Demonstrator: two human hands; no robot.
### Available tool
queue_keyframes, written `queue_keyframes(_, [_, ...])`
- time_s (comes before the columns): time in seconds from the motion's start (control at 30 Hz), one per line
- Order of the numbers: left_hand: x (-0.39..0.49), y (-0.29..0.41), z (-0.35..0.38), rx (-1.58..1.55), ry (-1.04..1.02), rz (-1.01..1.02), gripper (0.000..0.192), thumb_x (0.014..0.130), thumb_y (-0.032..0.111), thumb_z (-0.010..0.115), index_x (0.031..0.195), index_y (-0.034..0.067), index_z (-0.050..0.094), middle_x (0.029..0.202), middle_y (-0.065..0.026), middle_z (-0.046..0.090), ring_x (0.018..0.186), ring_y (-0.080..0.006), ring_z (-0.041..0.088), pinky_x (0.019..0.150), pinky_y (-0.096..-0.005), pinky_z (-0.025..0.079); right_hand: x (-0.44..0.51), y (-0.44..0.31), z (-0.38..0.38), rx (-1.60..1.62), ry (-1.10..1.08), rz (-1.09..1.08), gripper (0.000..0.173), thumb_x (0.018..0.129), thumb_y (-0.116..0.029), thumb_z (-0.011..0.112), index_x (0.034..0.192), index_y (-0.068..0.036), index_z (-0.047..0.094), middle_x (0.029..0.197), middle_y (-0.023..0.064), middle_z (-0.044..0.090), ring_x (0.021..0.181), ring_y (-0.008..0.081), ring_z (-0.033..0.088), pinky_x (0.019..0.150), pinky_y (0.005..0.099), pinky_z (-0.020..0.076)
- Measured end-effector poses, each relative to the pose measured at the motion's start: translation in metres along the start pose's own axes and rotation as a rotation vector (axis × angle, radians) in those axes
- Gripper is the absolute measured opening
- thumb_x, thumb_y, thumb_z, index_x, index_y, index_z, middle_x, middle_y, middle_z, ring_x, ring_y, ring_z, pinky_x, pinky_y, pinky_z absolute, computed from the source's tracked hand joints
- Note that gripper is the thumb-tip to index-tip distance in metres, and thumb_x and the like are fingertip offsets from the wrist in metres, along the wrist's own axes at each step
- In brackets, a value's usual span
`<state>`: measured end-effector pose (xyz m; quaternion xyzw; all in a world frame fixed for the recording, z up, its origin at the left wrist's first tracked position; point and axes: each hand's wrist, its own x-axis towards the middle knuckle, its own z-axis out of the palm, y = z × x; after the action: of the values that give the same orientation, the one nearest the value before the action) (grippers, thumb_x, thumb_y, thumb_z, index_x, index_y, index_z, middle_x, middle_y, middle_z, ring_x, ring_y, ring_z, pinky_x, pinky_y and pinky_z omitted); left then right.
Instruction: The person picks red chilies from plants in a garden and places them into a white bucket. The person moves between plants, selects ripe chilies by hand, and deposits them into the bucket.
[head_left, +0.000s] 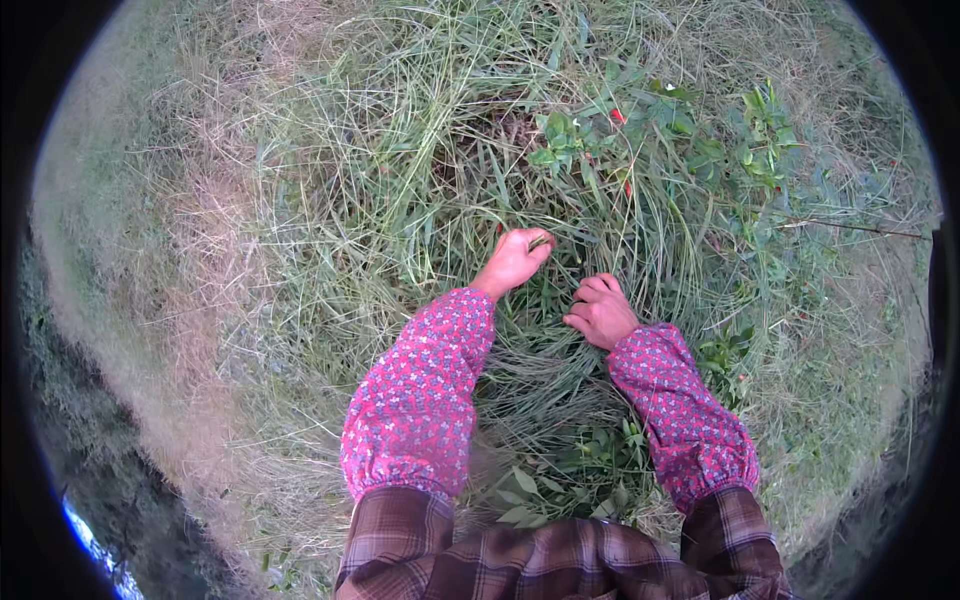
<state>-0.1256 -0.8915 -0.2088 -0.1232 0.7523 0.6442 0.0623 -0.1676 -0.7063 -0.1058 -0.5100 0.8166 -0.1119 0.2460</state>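
Observation:
Long green grass (442, 135) lies thick in front of me, bent over and tangled. My left hand (517, 259) is curled with thumb and fingers together, and a bit of green grass shows between them. Just below and to its right, my right hand (601, 311) reaches into the grass with bent fingers. Blades hide its fingertips, so what it holds is unclear. A leafy plant (559, 139) stands beyond my hands, with a red chili pepper (617, 116) and another red pepper (628, 189) beside it. A small red spot shows just above my left hand.
More leafy plants (761, 142) grow at the upper right, where a thin dark stem (862, 226) sticks out sideways. Low broad-leaved stems (529, 495) rise close to my body. Dry, straw-coloured grass (202, 285) runs along the left side.

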Motion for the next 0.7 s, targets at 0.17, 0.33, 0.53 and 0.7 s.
queue_keyframes(0.17, [-0.024,-0.12,-0.069,0.725,0.022,-0.695,0.02,0.073,0.017,0.054,0.09,0.008,0.058,0.092,-0.0195,0.061,0.087,-0.0348,0.059,0.075,-0.0449,0.048,-0.009,0.012,-0.003,0.11,0.042,0.049,0.013,0.069,-0.019,0.065,0.067,-0.007,0.063,0.076,0.0031,0.056,0.091,0.0215,0.05,0.089,0.039,0.0326])
queue_keyframes(0.33, [-0.089,-0.155,-0.142,0.543,0.211,-0.489,0.034,0.079,0.017,0.052,0.111,0.008,0.057,0.08,-0.0096,0.06,0.07,-0.0198,0.058,0.062,-0.0334,0.046,-0.019,0.019,0.017,0.159,0.08,0.049,0.013,0.067,-0.018,0.066,0.067,-0.006,0.062,0.079,0.0038,0.056,0.093,0.0226,0.05,0.088,0.0413,0.0336])
queue_keyframes(0.53, [-0.075,-0.024,-0.087,-0.519,0.148,-0.418,0.012,0.086,0.017,0.055,0.084,0.005,0.056,0.056,0.0054,0.042,0.047,-0.0027,0.034,0.039,-0.0182,0.025,-0.031,0.027,0.027,0.182,0.125,0.082,0.012,0.067,-0.017,0.067,0.069,-0.007,0.062,0.081,0.0034,0.056,0.094,0.0228,0.05,0.088,0.041,0.0341])
queue_keyframes(0.7, [-0.023,0.023,-0.051,-1.241,-0.109,-0.281,0.026,0.09,0.024,0.047,0.071,0.007,0.042,0.055,0.0028,0.032,0.047,-0.0057,0.027,0.037,-0.0185,0.021,-0.029,0.027,0.023,0.191,0.15,0.086,0.011,0.067,-0.016,0.067,0.068,-0.007,0.062,0.081,0.0034,0.056,0.093,0.0226,0.05,0.087,0.0405,0.0339])
